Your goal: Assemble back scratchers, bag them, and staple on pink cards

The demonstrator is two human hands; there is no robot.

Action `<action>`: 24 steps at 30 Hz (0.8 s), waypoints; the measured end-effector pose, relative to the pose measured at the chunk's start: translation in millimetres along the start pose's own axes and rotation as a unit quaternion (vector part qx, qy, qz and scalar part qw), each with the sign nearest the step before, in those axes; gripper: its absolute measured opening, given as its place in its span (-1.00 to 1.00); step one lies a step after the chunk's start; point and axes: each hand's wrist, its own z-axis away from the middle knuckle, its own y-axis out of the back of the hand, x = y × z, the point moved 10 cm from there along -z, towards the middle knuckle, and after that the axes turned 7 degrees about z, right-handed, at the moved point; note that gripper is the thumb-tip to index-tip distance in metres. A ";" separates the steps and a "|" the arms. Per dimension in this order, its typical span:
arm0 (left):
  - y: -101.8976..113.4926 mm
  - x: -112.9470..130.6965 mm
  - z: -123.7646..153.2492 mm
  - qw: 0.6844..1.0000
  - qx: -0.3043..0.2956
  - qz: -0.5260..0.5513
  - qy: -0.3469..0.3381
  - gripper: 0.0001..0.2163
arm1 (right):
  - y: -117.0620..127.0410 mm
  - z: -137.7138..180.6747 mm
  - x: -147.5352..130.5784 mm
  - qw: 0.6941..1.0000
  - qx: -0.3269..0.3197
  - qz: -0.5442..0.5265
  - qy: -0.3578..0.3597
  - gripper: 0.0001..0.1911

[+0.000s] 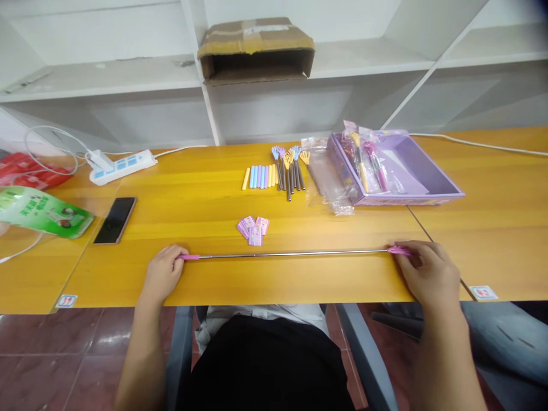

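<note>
A telescopic back scratcher (291, 253) with a pink handle and a pink claw head is stretched out long across the front of the table. My left hand (166, 272) is closed on its handle end. At the other end my right hand (428, 271) pinches the claw head, partly covering it. Just beyond the rod lies a small pile of purple and pink cards (256, 233). Farther back are a row of pastel handles (260, 177) and a bunch of metal rods with coloured claw heads (290, 171).
A purple box (411, 171) holds bagged back scratchers, with clear plastic bags (327, 177) beside it. On the left are a phone (115, 221), a green package (47, 211) and a power strip (124, 167). A cardboard box (257, 51) sits on the shelf. Someone's jeans-clad leg (505, 331) shows at right.
</note>
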 end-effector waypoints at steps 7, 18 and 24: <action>0.8 -0.2 -0.2 1.000 0.001 0.001 -0.018 -0.77 | -1.4 1.3 5.3 1.000 -0.003 -0.009 -0.002 -0.76; 3.5 7.6 0.9 0.999 0.006 0.009 -0.052 -0.73 | 0.3 -3.1 6.8 1.000 -0.016 0.002 -0.001 -0.91; 6.5 7.6 1.7 0.998 0.016 0.007 -0.061 -0.73 | 5.4 -2.1 2.6 1.000 0.003 0.000 0.018 -0.93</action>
